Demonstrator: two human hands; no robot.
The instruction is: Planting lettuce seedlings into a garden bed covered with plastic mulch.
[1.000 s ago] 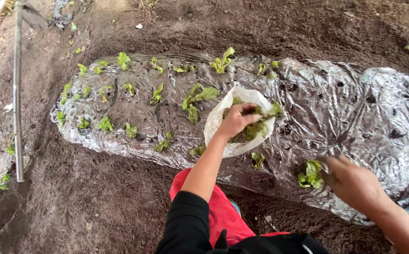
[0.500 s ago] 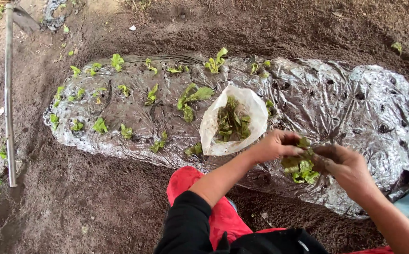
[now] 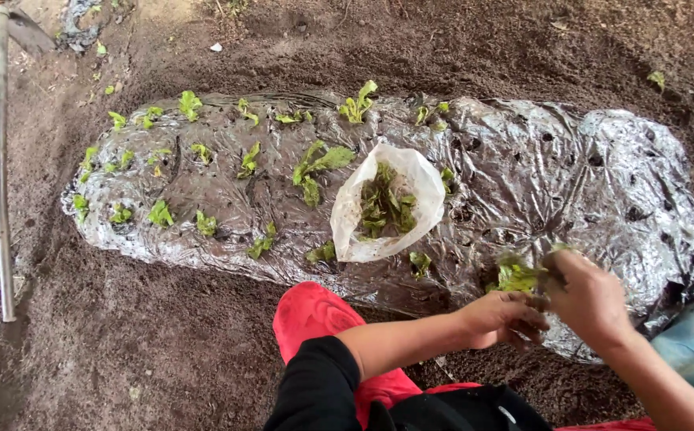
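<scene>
Both hands meet at the near edge of the silver mulch sheet (image 3: 586, 172): left hand (image 3: 506, 315) w/ fingers curled by the seedling (image 3: 518, 277), right hand (image 3: 590, 295) pinching its leaves. Best to hold the stem low, keep it upright & firm soil gently round the roots; plastic bag (image 3: 387, 203) of spares sits well apart, mid-bed.

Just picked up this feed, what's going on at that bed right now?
A person crouches at a soil bed covered in silvery plastic sheet. Both hands meet at its near edge: the left hand and right hand hold a small green seedling at the sheet. An open white bag of seedlings lies on the sheet, and the left part is already planted.
</scene>
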